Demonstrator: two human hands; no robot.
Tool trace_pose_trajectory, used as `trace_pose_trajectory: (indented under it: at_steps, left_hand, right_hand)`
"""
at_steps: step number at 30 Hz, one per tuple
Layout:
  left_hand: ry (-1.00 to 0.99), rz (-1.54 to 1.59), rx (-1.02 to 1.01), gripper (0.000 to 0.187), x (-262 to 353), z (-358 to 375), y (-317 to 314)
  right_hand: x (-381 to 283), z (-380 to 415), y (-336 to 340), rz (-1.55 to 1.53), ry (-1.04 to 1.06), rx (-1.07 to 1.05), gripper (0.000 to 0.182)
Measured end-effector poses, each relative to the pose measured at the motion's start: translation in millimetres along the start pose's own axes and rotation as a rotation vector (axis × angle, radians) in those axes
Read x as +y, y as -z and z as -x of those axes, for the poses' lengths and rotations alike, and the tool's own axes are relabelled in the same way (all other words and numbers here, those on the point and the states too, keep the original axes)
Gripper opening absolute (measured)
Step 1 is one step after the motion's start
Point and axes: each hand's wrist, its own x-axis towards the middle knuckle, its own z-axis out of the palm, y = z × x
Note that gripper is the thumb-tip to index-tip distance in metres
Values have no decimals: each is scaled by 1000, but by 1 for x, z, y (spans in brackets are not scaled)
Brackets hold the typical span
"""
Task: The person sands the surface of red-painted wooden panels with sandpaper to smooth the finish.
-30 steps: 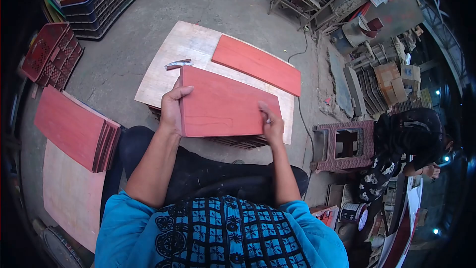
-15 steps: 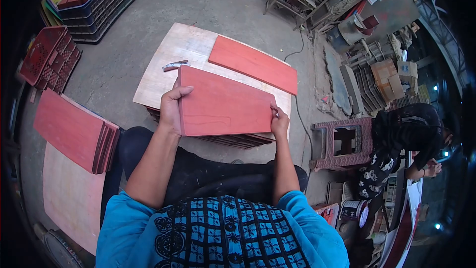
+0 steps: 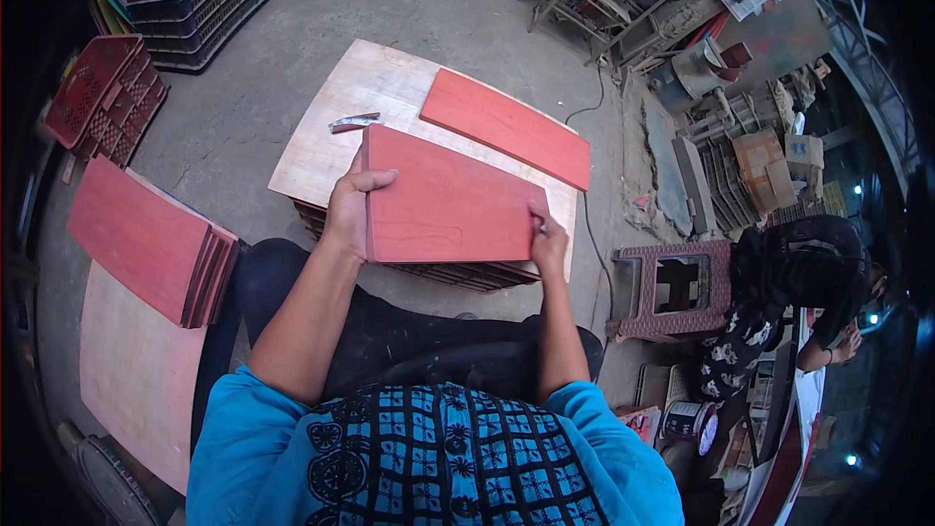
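A flat red board (image 3: 453,200) is held up in front of me, over the near part of a pale wooden worktop (image 3: 321,127). My left hand (image 3: 353,205) grips its left edge, thumb on top and fingers hidden behind. At the right edge my right hand (image 3: 548,239) is closed, its fingertips against the board; whether it pinches anything small cannot be seen. A second red board (image 3: 506,127) lies flat at the back of the worktop. Beside it, to the left, rests a small folded strip (image 3: 355,123).
Stacked red boards (image 3: 146,239) lie on another pale panel (image 3: 136,360) at left. Behind them are a red crate (image 3: 102,97) and dark stacked crates (image 3: 209,15). A plastic stool (image 3: 672,290) stands at right, near a person in dark clothes (image 3: 808,258). A cable crosses the floor.
The view has shifted slightly, so the worktop and boards sit a little further right. My right hand's fingers have moved slightly at the board's edge. My left hand keeps its grip.
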Motion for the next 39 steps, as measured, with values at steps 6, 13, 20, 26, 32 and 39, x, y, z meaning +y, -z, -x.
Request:
trace_pose_trajectory:
  at_steps: [6, 13, 20, 26, 32, 39]
  left_hand:
    - [15, 37, 8, 67, 3, -1, 0]
    - [17, 10, -7, 64, -1, -5, 6]
    - [87, -127, 60, 56, 5, -18, 26]
    - [80, -241, 118, 50, 12, -29, 42]
    - [114, -211, 129, 47, 6, -16, 58]
    - [76, -257, 167, 47, -4, -10, 69]
  right_hand:
    - [-97, 44, -24, 199, 157, -117, 33]
    - [-46, 13, -3, 150, -109, -9, 35]
    - [-59, 43, -11, 132, 159, 43, 35]
    - [-25, 36, -25, -6, 78, 143, 38]
    - [-68, 67, -29, 92, 205, 10, 38]
    - [-24, 55, -12, 180, 143, 165, 30]
